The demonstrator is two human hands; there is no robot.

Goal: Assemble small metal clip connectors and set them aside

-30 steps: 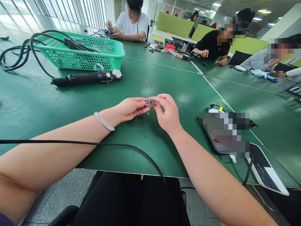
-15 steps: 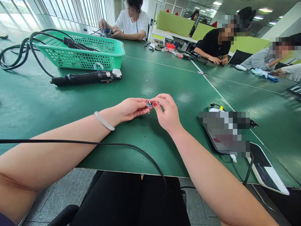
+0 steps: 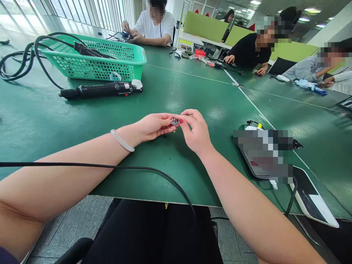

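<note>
Between my hands, just above the green table (image 3: 176, 176), is a small silvery-grey part (image 3: 174, 121) with dark details; its exact kind is too small to make out. My left hand (image 3: 158, 126) is closed on it, thumb on top and fingers beneath, with a white bangle (image 3: 121, 140) at the wrist. From the other side my right hand (image 3: 195, 130) pinches at the part's right edge with thumb and forefinger, its remaining fingers curled above. A tiny metal loop (image 3: 174, 131) shows below the left fingertips.
A black power screwdriver (image 3: 99, 90) lies in front of a green basket (image 3: 93, 66) holding cables. A phone-like dark device (image 3: 258, 161) and a white-edged panel (image 3: 316, 200) are at the right. A black cable (image 3: 143, 168) crosses my left forearm. Several people sit across the table.
The small part has turned slightly between my fingertips, and the metal loop below it shows less. Both hands stay almost in place. Across the table, people's hands have shifted.
</note>
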